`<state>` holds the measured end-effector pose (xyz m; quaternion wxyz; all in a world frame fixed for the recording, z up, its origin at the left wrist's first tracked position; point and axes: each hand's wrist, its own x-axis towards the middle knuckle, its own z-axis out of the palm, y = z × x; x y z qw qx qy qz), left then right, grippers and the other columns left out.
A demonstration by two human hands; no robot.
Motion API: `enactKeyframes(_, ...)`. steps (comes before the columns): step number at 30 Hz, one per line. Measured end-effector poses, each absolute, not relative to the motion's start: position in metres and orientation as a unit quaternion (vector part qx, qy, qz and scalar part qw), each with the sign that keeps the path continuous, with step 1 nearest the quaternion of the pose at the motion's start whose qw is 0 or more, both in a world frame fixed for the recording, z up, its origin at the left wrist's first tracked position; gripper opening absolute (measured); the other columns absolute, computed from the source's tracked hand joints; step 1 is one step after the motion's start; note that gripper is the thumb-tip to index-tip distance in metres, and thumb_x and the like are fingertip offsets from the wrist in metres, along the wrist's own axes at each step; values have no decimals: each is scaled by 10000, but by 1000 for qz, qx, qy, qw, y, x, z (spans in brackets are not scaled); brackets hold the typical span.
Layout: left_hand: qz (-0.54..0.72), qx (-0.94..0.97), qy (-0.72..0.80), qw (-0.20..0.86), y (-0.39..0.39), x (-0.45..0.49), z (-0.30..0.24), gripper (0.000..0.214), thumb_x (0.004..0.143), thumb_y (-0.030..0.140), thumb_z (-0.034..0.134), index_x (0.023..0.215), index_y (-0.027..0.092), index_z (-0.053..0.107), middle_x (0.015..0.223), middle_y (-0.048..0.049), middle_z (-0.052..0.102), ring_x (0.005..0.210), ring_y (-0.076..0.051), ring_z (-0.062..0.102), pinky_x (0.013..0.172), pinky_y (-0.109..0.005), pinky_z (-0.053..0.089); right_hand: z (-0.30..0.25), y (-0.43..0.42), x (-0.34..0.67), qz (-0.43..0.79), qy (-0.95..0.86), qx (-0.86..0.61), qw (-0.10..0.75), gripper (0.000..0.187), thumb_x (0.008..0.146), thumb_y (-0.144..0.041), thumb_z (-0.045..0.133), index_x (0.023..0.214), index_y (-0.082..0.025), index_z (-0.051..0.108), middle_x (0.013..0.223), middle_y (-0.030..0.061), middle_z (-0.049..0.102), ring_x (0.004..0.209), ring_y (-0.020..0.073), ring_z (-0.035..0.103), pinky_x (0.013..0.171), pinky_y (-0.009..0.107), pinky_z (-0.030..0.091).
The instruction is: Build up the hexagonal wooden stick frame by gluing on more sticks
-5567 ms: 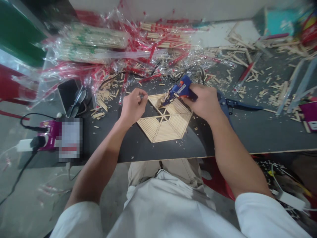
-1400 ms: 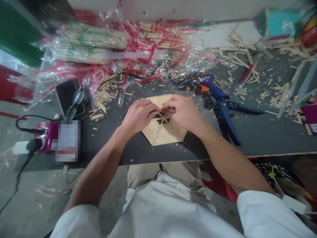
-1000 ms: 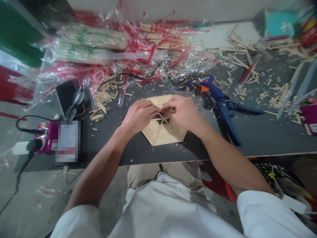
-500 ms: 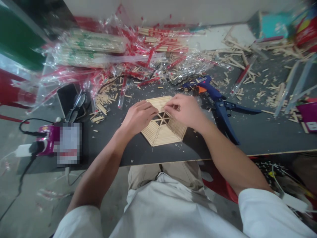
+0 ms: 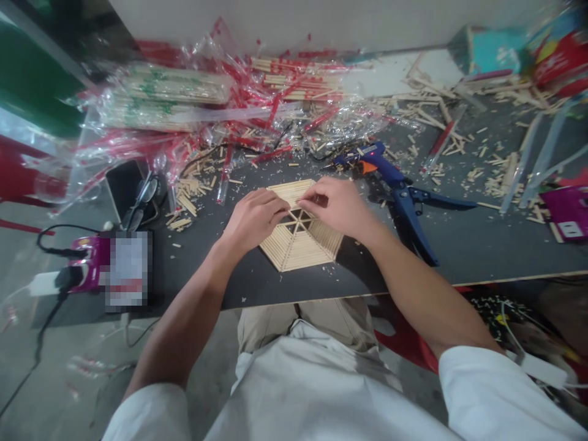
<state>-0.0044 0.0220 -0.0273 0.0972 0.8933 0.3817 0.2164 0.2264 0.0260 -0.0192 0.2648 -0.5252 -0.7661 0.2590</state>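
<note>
A flat hexagon of glued wooden sticks [image 5: 298, 248] lies on the dark table [image 5: 482, 245] in front of me. My left hand [image 5: 255, 217] rests on its upper left part with the fingertips pressed together near the centre. My right hand [image 5: 337, 205] covers the upper right part, fingers curled and pinching at something small near the centre that I cannot make out. A blue glue gun [image 5: 374, 162] lies on the table just beyond my right hand, with blue cutters [image 5: 411, 211] beside it.
Clear and red plastic wrappers with stick bundles [image 5: 174, 98] are heaped at the back. Cut stick scraps [image 5: 188, 196] litter the table. A phone and glasses [image 5: 133, 190] lie at the left, a purple box [image 5: 92, 263] with cables nearer the edge.
Earlier my right hand held the glue gun over the hexagon; the gun now lies on the table. Both hands have come together on the hexagon's centre and have barely moved in the last second.
</note>
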Motion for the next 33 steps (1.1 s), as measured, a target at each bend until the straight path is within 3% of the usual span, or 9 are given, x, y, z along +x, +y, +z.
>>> enactKeyframes(14, 218, 897, 375, 85, 22, -4, -30, 204, 1060, 249, 566, 1014, 188, 755, 974, -55, 776, 912, -202, 690, 853, -347, 524, -20, 26, 225, 271, -756, -532, 270, 61, 840, -177, 821, 817, -201, 769, 824, 35, 680, 726, 173, 609, 721, 343, 468)
enactKeyframes(23, 209, 904, 367, 71, 21, -4, -31, 228, 1063, 278, 569, 1139, 231, 779, 966, -58, 761, 912, -204, 679, 826, -341, 505, -17, 24, 223, 273, -755, -535, 265, 77, 848, -158, 798, 801, -199, 752, 807, 26, 673, 718, 166, 602, 717, 334, 463)
enactKeyframes(33, 210, 907, 355, 86, 21, -7, -25, 287, 1055, 210, 521, 1034, 240, 806, 960, -53, 761, 899, -189, 658, 845, -341, 529, -16, 23, 225, 275, -756, -536, 257, 58, 852, -178, 774, 812, -216, 756, 816, 30, 674, 724, 174, 600, 722, 343, 455)
